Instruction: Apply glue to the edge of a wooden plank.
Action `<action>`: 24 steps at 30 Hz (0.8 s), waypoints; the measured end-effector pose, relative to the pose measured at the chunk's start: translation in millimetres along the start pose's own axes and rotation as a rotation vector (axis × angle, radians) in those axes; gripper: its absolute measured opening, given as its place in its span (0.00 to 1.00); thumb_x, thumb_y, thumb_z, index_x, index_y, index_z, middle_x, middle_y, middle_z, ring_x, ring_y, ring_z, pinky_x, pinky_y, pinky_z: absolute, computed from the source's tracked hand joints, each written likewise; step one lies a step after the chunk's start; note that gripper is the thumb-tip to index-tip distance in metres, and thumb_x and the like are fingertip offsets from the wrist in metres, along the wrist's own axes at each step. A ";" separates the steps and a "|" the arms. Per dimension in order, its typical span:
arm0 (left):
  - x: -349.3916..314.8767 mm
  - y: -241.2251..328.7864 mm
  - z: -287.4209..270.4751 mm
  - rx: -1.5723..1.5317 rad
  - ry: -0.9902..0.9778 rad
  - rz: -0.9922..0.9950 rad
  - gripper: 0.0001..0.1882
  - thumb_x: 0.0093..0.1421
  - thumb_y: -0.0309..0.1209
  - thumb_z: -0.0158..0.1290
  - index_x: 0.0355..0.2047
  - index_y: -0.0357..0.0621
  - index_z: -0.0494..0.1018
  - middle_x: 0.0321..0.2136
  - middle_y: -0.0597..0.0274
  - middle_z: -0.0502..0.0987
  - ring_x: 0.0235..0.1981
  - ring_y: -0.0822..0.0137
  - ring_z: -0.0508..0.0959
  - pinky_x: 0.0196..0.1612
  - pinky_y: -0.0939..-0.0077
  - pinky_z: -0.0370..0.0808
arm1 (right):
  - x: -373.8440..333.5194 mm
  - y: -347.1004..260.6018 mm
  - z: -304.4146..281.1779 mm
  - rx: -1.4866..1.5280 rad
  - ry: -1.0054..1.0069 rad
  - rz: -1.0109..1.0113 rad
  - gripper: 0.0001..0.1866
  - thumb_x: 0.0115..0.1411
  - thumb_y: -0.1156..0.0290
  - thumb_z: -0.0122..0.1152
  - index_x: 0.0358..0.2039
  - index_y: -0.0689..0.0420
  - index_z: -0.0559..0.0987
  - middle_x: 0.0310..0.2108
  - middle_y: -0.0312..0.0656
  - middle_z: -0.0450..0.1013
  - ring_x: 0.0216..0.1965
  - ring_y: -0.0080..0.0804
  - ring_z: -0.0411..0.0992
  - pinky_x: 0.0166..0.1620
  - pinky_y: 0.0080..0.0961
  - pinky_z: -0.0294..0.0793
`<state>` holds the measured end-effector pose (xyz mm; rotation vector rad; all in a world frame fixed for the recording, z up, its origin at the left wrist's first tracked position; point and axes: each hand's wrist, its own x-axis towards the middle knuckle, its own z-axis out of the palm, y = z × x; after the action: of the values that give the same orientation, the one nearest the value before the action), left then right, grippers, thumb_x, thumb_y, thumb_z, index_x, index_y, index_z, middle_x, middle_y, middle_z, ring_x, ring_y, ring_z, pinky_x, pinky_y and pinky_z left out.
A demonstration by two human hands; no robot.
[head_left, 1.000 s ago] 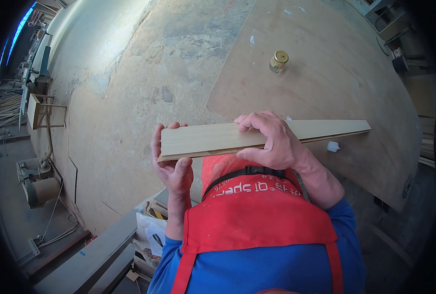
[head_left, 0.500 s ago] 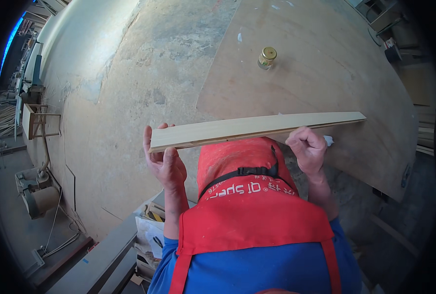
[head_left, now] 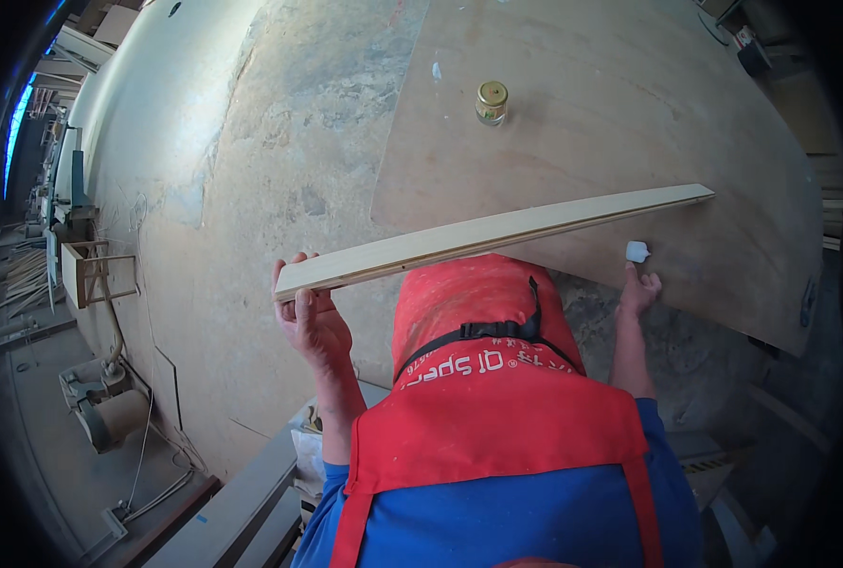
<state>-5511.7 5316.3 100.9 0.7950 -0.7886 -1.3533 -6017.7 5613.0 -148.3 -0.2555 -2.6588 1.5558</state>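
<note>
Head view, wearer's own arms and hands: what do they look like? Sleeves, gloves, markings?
Left hand and right hand: bare, no gloves. Left forearm and right forearm: uncovered, no watch or cables visible. Left sleeve and right sleeve: blue fabric, loose, no print visible.

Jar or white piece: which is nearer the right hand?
The white piece, at the tip of the right hand; the gold-lidded jar stands farther off.

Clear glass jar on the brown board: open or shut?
Shut: a round gold-coloured lid sits on top of the clear glass jar.
</note>
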 end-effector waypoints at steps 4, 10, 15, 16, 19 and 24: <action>-4.5 4.2 4.8 -0.006 -0.013 0.022 0.40 0.68 0.31 0.63 0.74 0.35 0.56 0.65 0.42 0.73 0.67 0.43 0.74 0.72 0.47 0.69 | 12.8 -2.5 7.9 0.063 -0.144 0.001 0.38 0.60 0.71 0.77 0.66 0.68 0.69 0.55 0.52 0.78 0.56 0.40 0.77 0.61 0.35 0.76; -4.8 9.8 12.0 -0.032 -0.067 0.034 0.43 0.67 0.33 0.65 0.75 0.35 0.55 0.67 0.41 0.72 0.68 0.42 0.72 0.73 0.46 0.67 | 33.8 9.9 19.5 0.190 -0.258 -0.005 0.31 0.63 0.69 0.73 0.64 0.66 0.73 0.55 0.50 0.79 0.52 0.38 0.78 0.59 0.35 0.76; -11.2 18.4 15.2 -0.013 -0.080 0.061 0.46 0.65 0.35 0.67 0.76 0.36 0.54 0.68 0.41 0.70 0.69 0.43 0.72 0.73 0.46 0.66 | 28.4 -5.9 20.5 -0.108 -0.236 -0.061 0.20 0.68 0.72 0.68 0.58 0.63 0.77 0.50 0.45 0.81 0.49 0.33 0.80 0.53 0.33 0.79; -12.2 19.8 16.2 -0.013 -0.090 0.054 0.47 0.65 0.35 0.68 0.76 0.36 0.54 0.68 0.41 0.70 0.69 0.43 0.71 0.73 0.46 0.67 | 27.4 -4.4 15.0 -0.045 -0.253 -0.080 0.19 0.69 0.72 0.67 0.57 0.63 0.77 0.49 0.45 0.81 0.47 0.33 0.80 0.51 0.33 0.79; -11.1 22.9 16.8 -0.019 -0.088 0.066 0.49 0.63 0.36 0.69 0.76 0.37 0.54 0.69 0.40 0.69 0.69 0.42 0.71 0.73 0.46 0.67 | 17.9 -14.0 3.2 0.091 -0.312 -0.141 0.17 0.70 0.72 0.65 0.56 0.62 0.76 0.48 0.45 0.81 0.45 0.32 0.80 0.49 0.31 0.80; -15.7 30.5 17.2 -0.088 -0.095 0.038 0.51 0.62 0.37 0.71 0.76 0.37 0.54 0.69 0.41 0.69 0.70 0.42 0.70 0.73 0.46 0.67 | -97.7 -154.5 -56.7 0.346 -0.959 -0.223 0.16 0.72 0.73 0.62 0.56 0.65 0.73 0.48 0.48 0.80 0.43 0.28 0.80 0.46 0.22 0.81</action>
<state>-5511.5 5332.9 135.5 0.6479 -0.8084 -1.3899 -5932.3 5571.3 17.8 1.0056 -2.6960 2.4214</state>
